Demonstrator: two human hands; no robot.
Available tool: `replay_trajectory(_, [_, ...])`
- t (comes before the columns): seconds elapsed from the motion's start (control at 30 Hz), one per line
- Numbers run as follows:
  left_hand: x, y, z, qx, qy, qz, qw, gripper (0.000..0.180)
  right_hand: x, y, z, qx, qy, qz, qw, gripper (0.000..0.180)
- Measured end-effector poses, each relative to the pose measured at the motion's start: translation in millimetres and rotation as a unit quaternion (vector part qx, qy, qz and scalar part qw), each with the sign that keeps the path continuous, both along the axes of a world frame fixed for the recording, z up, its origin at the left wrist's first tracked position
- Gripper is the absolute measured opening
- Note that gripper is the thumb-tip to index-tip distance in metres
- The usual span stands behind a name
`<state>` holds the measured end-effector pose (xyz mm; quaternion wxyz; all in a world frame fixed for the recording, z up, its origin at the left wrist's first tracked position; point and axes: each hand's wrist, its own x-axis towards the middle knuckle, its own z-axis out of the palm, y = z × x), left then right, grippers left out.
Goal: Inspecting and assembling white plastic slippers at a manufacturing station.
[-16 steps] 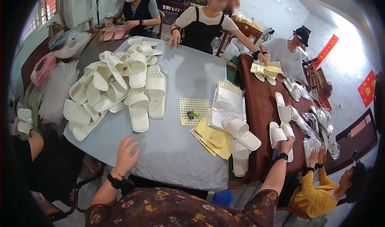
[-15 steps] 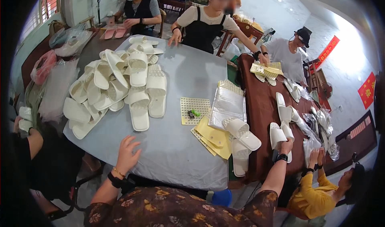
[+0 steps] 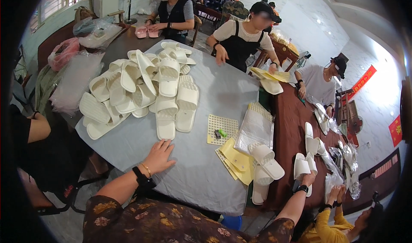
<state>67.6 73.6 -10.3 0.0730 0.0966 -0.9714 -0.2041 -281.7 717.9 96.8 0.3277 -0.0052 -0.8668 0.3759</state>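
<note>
My left hand (image 3: 159, 158) rests with its fingers spread on the grey-covered table, just below the toe of a cream slipper (image 3: 166, 123). Beside that slipper lies a matching cream slipper (image 3: 187, 105); behind and left of them is a heap of cream slippers (image 3: 116, 88). Out to the right, my right hand (image 3: 307, 180) is closed on the near end of a pair of white slippers (image 3: 301, 166) on the brown-covered table. Part of its grip is hidden behind the hand. Between my hands, two white slippers (image 3: 266, 161) overlap at the grey table's right edge.
A yellow sticker sheet (image 3: 222, 127) bears small green and dark items. Yellow papers (image 3: 236, 159) and a silvery plastic packet (image 3: 254, 129) lie near it. Across the table a person (image 3: 244, 37) holds yellow sheets (image 3: 270, 75). Another in yellow (image 3: 330, 217) works close on the right.
My left hand has moved right and come down onto the table. My right hand stays at the white slippers. The person opposite has drawn the yellow sheets, with a slipper, toward themselves.
</note>
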Motion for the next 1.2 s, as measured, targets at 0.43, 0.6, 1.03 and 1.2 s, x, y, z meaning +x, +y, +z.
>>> replay_trajectory(0.43, [-61.0,-36.3,-7.8,-0.062,-0.047,0.034,0.996,0.077,123.8,-147.5,65.8,-0.184,0.006,0.169,0.968,0.019])
replay_trajectory(0.6, [-47.8,-37.4,-4.0,-0.044,-0.021,0.021,0.999,0.065,212.8,-280.6,37.0,-0.27,-0.125,0.216,0.93,0.006])
replay_trajectory(1.03, [64.1,15.1,2.7,0.447,0.149,0.227,0.852,0.06,256.3,-402.6,-75.4,0.054,-0.217,0.419,0.88,0.041])
replay_trajectory(1.2, [66.5,46.9,19.5,0.11,0.15,0.047,0.981,0.078,247.3,-379.8,-83.7,0.08,-0.198,0.349,0.912,0.032])
